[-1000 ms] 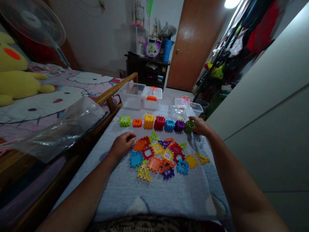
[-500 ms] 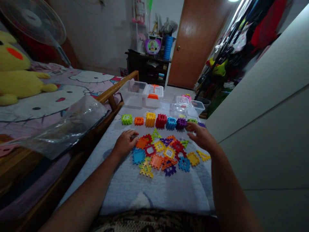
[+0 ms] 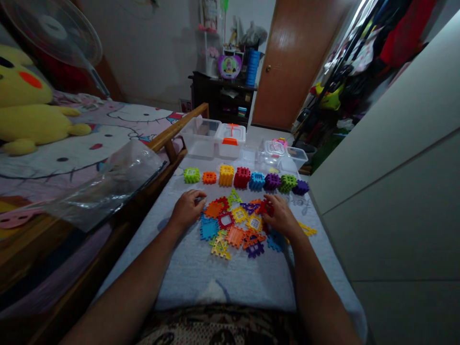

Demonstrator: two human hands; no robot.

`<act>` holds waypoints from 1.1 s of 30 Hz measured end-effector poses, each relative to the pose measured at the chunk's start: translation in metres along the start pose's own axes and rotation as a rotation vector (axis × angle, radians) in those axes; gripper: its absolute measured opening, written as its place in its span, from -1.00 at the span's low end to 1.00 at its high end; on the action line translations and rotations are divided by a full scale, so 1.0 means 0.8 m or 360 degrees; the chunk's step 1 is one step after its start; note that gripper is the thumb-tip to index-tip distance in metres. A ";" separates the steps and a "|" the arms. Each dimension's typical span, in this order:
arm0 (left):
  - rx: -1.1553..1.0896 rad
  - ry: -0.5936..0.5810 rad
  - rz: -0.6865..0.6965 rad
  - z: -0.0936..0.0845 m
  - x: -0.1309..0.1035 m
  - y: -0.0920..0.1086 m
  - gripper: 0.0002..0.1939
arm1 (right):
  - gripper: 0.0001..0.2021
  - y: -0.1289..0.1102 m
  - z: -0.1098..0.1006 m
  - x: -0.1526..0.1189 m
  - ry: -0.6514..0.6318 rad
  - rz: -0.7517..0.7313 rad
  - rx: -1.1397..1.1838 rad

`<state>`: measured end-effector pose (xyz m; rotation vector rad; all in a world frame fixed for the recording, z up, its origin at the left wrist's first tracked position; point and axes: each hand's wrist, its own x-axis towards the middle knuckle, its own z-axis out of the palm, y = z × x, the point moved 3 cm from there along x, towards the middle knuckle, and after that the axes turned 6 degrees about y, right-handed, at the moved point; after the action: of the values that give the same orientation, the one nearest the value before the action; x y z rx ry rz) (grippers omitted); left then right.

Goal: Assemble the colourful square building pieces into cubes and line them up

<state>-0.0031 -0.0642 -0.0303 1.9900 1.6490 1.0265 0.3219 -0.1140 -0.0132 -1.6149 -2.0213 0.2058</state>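
Note:
A loose pile of flat, notched plastic building pieces lies on the cloth-covered table. My right hand (image 3: 282,215) is at the pile's right side, thumb and fingers around a red building piece (image 3: 265,207). Its wrist partly covers a blue piece (image 3: 275,240). My left hand (image 3: 188,209) rests at the left edge, fingers loosely bent and thumb apart, beside an orange piece (image 3: 214,209); nothing shows in it. Behind the pile runs a row of stacks sorted by colour, among them a yellow stack (image 3: 226,176), a red stack (image 3: 242,178) and a green stack (image 3: 288,183).
Clear plastic boxes stand at the table's far end, one with an orange-handled lid (image 3: 230,140). On the left are a wooden bed rail (image 3: 179,127) and a plastic bag (image 3: 122,184). A white cabinet (image 3: 395,191) borders the right side.
My right hand has moved from the row's right end back toward me and left, onto the red piece. The green stack is now uncovered. My left hand stays in place.

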 end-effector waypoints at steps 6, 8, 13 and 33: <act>0.0051 -0.0015 0.0095 0.002 0.000 0.005 -0.76 | -0.59 0.024 -0.011 0.002 0.0054 0.0242 0.0256; 0.0054 -0.0019 0.0092 0.003 0.000 0.004 -0.76 | -0.79 0.029 -0.021 -0.002 -0.0008 0.0308 0.0104; 0.0029 -0.0038 0.0069 0.005 0.000 0.001 -0.75 | -0.97 0.025 -0.033 -0.018 -0.0481 0.0406 -0.0192; -0.0001 -0.0045 0.0026 0.005 -0.001 0.004 -0.76 | -0.86 -0.017 -0.037 -0.013 -0.0049 0.0189 0.0468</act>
<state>0.0017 -0.0654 -0.0313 2.0111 1.6202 1.0002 0.3261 -0.1338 0.0143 -1.5510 -1.8185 0.5477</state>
